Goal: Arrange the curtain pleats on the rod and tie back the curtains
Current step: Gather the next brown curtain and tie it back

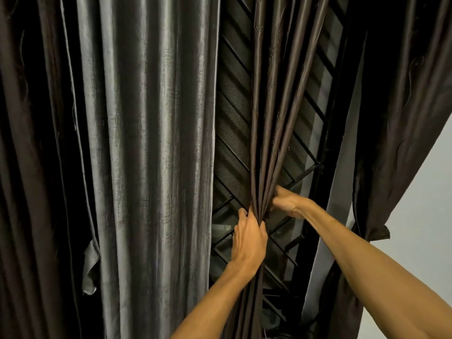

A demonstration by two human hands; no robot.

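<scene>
A narrow brown curtain panel (pixel 271 99) hangs in the middle, gathered into tight pleats. My left hand (pixel 248 237) grips the bunched pleats from the left, fingers curled round the fabric. My right hand (pixel 285 200) holds the same bundle from the right, slightly higher, with its fingers hidden behind the folds. A wide grey curtain (pixel 151 143) hangs loose to the left. A dark brown curtain (pixel 401 118) at the right is cinched by a tie-back (pixel 374 232). The rod is out of view.
A black window grille (pixel 232 133) with diagonal bars and mesh stands behind the gathered panel. A dark curtain (pixel 31 167) fills the far left. A pale wall (pixel 420 216) shows at the right edge.
</scene>
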